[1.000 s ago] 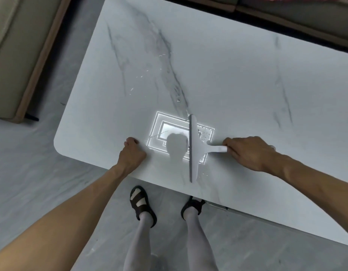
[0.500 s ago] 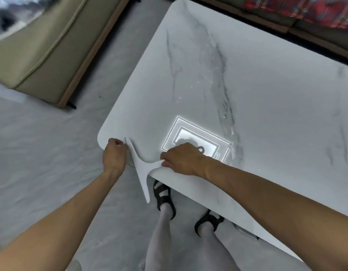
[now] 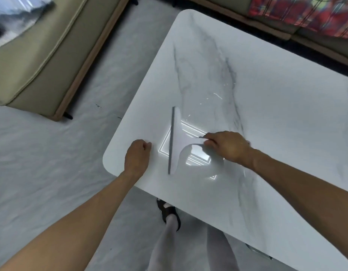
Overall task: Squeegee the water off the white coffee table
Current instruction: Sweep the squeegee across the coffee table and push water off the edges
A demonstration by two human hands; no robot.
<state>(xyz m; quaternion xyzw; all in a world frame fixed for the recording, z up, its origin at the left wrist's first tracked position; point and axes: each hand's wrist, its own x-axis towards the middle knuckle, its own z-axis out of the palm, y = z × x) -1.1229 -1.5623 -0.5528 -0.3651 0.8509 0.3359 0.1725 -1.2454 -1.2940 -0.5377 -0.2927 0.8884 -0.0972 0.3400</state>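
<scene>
Broadly, the room is a sitting area with a pale grey marbled floor (image 3: 42,163), a beige sofa (image 3: 38,55) off to the left with dark little feet, and another seat along the far side carrying a red patterned cloth (image 3: 306,14). Filling the middle is the white coffee table (image 3: 276,133), a big slab with grey veining, rounded corners and a glossy finish that mirrors a rectangular ceiling light near the front edge; it looks hard, flat and slick, the sort of top a rubber blade should glide over easily. Thin bright streaks and droplets of water (image 3: 217,95) glint toward the middle, beyond the tool, so I would judge that patch not yet cleared. The person stands at the near long edge, sandalled foot (image 3: 168,211) showing below the tabletop. Their left hand (image 3: 138,158) is curled into a loose fist with nothing in it, knuckles resting on the table near the front corner, apparently bracing. Their right hand (image 3: 227,146) is closed around the handle of the white squeegee (image 3: 175,141), which sits on the table between the two hands, its long blade edge running front to back. It looks like light, stiff plastic with a soft grey rubber strip; the narrow handle is the sensible place to grip, and steady downward pressure would probably matter more than force, since wet plastic could slip in the fingers.
</scene>
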